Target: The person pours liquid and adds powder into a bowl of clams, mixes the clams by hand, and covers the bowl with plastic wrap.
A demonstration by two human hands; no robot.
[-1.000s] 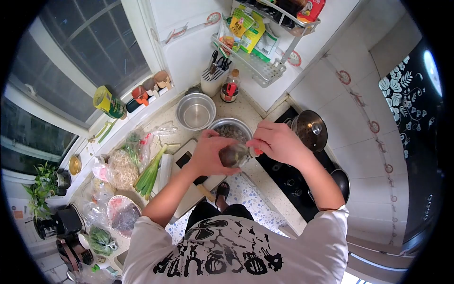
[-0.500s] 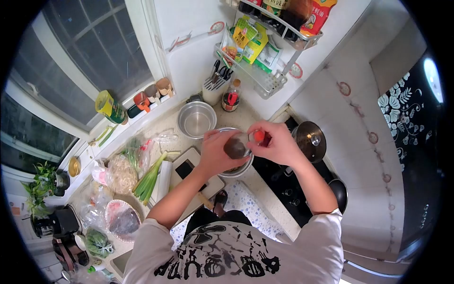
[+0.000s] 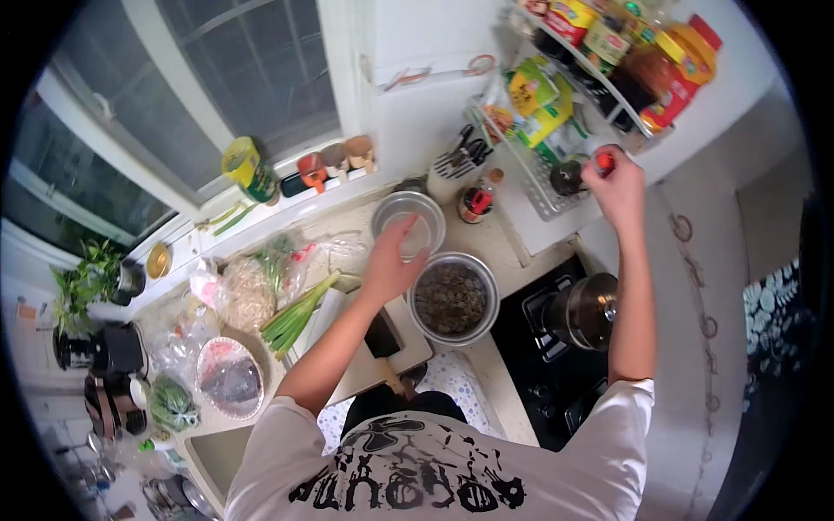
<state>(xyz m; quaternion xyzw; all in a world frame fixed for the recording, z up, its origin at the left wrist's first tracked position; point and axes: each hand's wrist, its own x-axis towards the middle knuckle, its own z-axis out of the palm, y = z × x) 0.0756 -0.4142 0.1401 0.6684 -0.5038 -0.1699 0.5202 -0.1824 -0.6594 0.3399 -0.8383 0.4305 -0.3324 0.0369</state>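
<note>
My right hand point(image 3: 615, 178) is raised at the wall rack and grips a small jar point(image 3: 569, 177) by its red top, at the right end of the lower shelf point(image 3: 543, 198). Nothing is held in my left hand point(image 3: 393, 265), whose fingers are spread over the near edge of an empty-looking metal pot point(image 3: 432, 217). Just right of that hand stands a metal bowl point(image 3: 491, 300) with dark, chunky food point(image 3: 450, 300) in it.
A lidded pan point(image 3: 580, 313) sits on the black stove point(image 3: 530, 369) at right. Scallions point(image 3: 300, 317), a cutting board point(image 3: 408, 347) and bagged food point(image 3: 248, 295) lie left. Behind are a knife block point(image 3: 450, 181) and a sauce bottle point(image 3: 477, 201). Bottles fill the upper rack point(image 3: 638, 126).
My left hand has let go of the jar and opened. My right hand has carried the jar up and right from over the bowl to the rack. The view has shifted, showing more of the rack.
</note>
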